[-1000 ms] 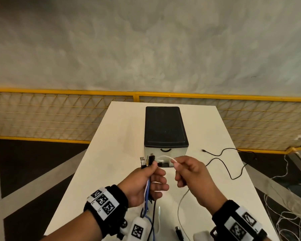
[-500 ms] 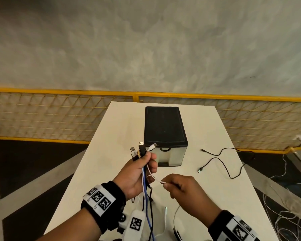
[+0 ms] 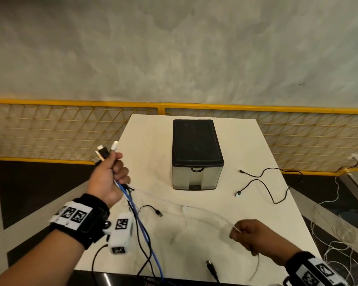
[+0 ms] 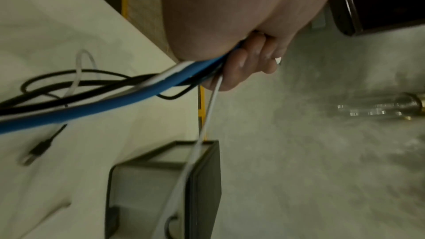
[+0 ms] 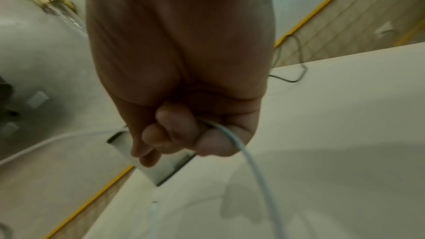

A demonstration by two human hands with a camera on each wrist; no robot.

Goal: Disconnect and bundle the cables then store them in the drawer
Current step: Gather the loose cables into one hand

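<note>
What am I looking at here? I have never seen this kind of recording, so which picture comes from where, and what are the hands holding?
No robot here: a person wears three cameras. The big picture comes from the head, looking down at a white table. The other two come from the wrists and look along each hand, so they appear tilted and blurred.

The left hand grips a bunch of cables, blue, black and white, with their plugs sticking out above the fist. The right hand pinches a thin white cable that stretches across to the left hand.

On the table stands a small drawer box with a black top, its drawer closed. A loose black cable lies to its right.
</note>
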